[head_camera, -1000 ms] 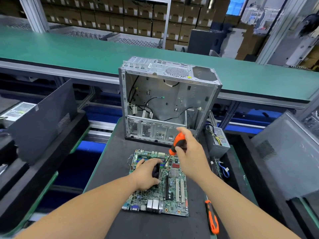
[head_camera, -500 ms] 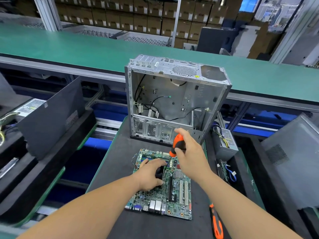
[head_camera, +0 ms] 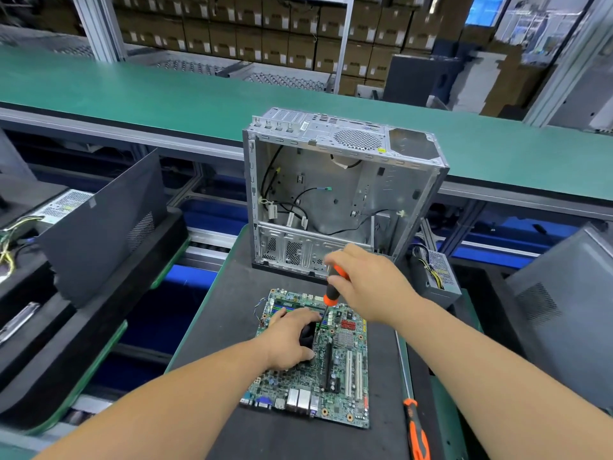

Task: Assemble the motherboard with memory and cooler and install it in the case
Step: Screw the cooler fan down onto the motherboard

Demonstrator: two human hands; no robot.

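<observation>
A green motherboard (head_camera: 341, 376) lies flat on the black mat in front of me. My left hand (head_camera: 292, 340) curls over a black cooler (head_camera: 308, 333) that sits on the board, mostly hidden under my fingers. My right hand (head_camera: 368, 283) grips an orange-and-black screwdriver (head_camera: 333, 290) held upright, its tip down at the board beside the cooler. Memory sticks (head_camera: 292, 307) sit in slots at the board's far edge. The open silver case (head_camera: 335, 194) stands upright just behind the board, with loose cables inside.
A second orange-handled screwdriver (head_camera: 414, 423) lies on the mat to the right. A power supply (head_camera: 434, 277) with cables sits right of the case. Black side panels (head_camera: 99, 227) lean on trays at left, a grey one at right (head_camera: 564, 310). A green conveyor (head_camera: 166, 94) runs behind.
My hands stay on the cooler and screwdriver. My right hand has turned a little on the handle; the view has shifted slightly.
</observation>
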